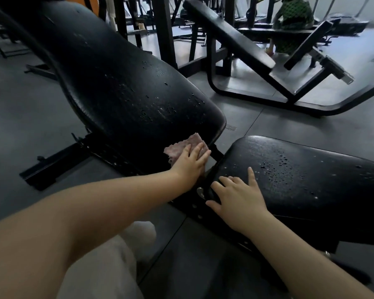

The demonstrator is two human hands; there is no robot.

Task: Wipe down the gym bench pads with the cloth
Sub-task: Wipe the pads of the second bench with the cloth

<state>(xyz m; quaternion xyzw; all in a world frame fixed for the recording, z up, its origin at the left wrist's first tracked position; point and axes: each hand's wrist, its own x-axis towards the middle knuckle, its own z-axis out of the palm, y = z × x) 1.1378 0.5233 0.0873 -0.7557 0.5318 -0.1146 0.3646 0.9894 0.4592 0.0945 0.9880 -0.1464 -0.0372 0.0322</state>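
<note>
Cloth pressed on back pad, lower centre of frame.
Pink cloth (187, 148) is pressed by left hand (191, 164), fingers straight, against back pad (121, 87) lower edge. Right hand (239, 196) rests flat, fingers spread, on droplet-covered seat pad (307, 175).

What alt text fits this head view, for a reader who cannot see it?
A person's left hand presses a pinkish cloth against the lower end of a black back pad beaded with droplets. The right hand rests flat on the wet seat pad.
</note>
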